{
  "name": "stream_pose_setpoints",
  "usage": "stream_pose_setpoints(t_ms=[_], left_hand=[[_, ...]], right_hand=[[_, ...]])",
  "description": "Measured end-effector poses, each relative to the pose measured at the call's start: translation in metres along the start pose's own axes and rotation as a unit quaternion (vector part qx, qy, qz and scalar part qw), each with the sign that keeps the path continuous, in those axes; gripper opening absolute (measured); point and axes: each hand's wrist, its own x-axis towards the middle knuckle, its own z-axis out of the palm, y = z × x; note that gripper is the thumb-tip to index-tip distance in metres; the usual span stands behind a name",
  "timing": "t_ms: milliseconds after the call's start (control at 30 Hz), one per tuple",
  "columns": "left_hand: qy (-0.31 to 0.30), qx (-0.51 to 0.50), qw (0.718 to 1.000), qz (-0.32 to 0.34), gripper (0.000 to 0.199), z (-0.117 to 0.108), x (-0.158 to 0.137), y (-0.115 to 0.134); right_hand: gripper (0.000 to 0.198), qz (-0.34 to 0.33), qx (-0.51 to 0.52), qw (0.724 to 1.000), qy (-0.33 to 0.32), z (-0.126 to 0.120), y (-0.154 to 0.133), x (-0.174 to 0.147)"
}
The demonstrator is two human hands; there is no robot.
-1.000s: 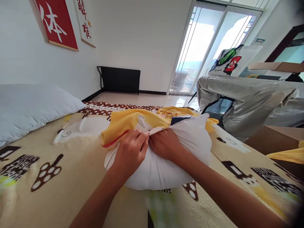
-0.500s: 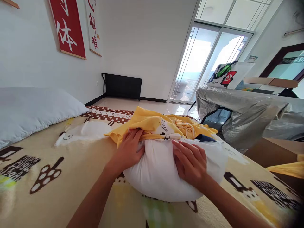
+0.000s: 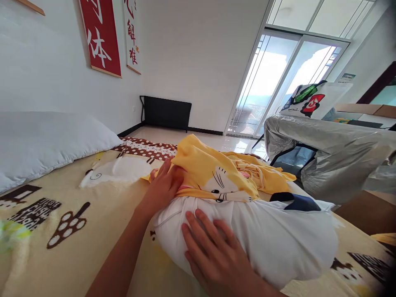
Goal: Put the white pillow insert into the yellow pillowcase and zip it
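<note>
White pillow (image 3: 262, 243): plump, rounded, smooth matte cotton, soft creases near its left end. Lies on the bed, centre to lower right of view, long axis running left to right.

Yellow pillowcase (image 3: 216, 173): thin printed fabric, cartoon cat face with black whiskers and a white muzzle. Bunched and rumpled over the far top edge of the pillow, only partly over it; most of the white body is bare. A dark navy patch (image 3: 293, 202) shows at the pillow's upper right.

Left hand (image 3: 163, 187): fingers spread and extended, pressed against the pillowcase's left edge where it meets the pillow. No closed grip visible.

Right hand (image 3: 213, 255): flat, palm down, fingers slightly splayed, resting on the near front face of the pillow. Holds nothing.

Blanket (image 3: 77, 231): fleecy, fuzzy nap, beige with brown and white cartoon print, polka-dot brown band at the far edge.

2nd pillow (image 3: 46, 142): white, quilted look, flatter, well apart at left against the wall.

Right side: furniture under a crinkled, shiny silver cover (image 3: 334, 148). 2 red and white hanging banners (image 3: 102, 37) on the white wall.
</note>
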Motion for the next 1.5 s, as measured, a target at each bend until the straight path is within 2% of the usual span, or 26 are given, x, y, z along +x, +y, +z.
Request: stream_pose_setpoints(t_ms=[67,100,133,200,267,300,333,400,467,533,667,867,1067,1200,1367,1500], left_hand=[[-0.063,-0.004,0.998,-0.018,0.032,0.007,0.003,-0.013],[-0.064,-0.001,0.998,-0.024,0.030,0.009,0.004,-0.017],[-0.042,0.007,0.999,-0.030,0.028,0.010,0.005,-0.019],[0.045,0.033,0.998,-0.036,0.025,0.003,0.004,-0.015],[0.120,0.043,0.991,-0.029,0.019,-0.012,-0.001,-0.003],[0.128,0.031,0.991,-0.014,0.016,-0.022,-0.006,0.005],[0.113,0.009,0.994,0.006,0.017,-0.032,-0.011,0.013],[0.028,-0.046,0.997,0.052,0.020,-0.048,-0.022,0.028],[-0.058,-0.071,0.992,0.083,0.020,-0.055,-0.028,0.037],[-0.094,-0.060,0.990,0.092,0.024,-0.051,-0.029,0.040],[-0.111,-0.044,0.990,0.070,0.022,-0.031,-0.019,0.034],[-0.102,-0.064,0.992,0.040,0.013,-0.018,-0.015,0.031],[-0.074,-0.123,0.987,0.075,0.009,-0.004,-0.014,0.036],[-0.097,-0.280,0.953,0.056,0.007,0.004,-0.011,0.030],[-0.097,-0.406,0.909,0.006,0.012,0.004,-0.005,0.014],[-0.060,-0.404,0.913,0.006,0.012,0.001,-0.005,0.014]], right_hand=[[0.033,-0.009,0.009,1.000,-0.005,0.002,0.003,-0.001],[0.033,-0.012,0.013,1.000,-0.006,0.002,0.004,-0.001],[0.033,-0.012,0.017,1.000,-0.006,0.003,0.005,0.000],[0.032,-0.008,0.024,1.000,-0.002,0.003,0.007,0.001],[0.032,0.000,0.035,0.999,0.000,0.003,0.010,0.003],[0.032,0.004,0.040,0.999,0.001,0.003,0.011,0.004],[0.032,0.006,0.043,0.999,0.002,0.003,0.013,0.005],[0.033,0.008,0.046,0.999,0.003,0.003,0.017,0.006],[0.033,0.007,0.044,0.999,0.005,0.002,0.019,0.006],[0.034,0.007,0.043,0.999,0.007,0.001,0.020,0.006],[0.034,0.012,0.034,0.999,0.014,0.000,0.017,0.002],[0.035,0.063,-0.036,0.997,0.010,-0.005,-0.009,-0.001],[0.038,0.070,-0.099,0.993,0.012,-0.008,-0.035,-0.012],[0.040,0.039,-0.125,0.990,-0.048,-0.004,-0.030,-0.014],[0.042,0.123,-0.083,0.986,-0.080,0.013,-0.013,0.008],[0.043,0.143,-0.074,0.981,-0.103,0.027,0.007,0.027]])
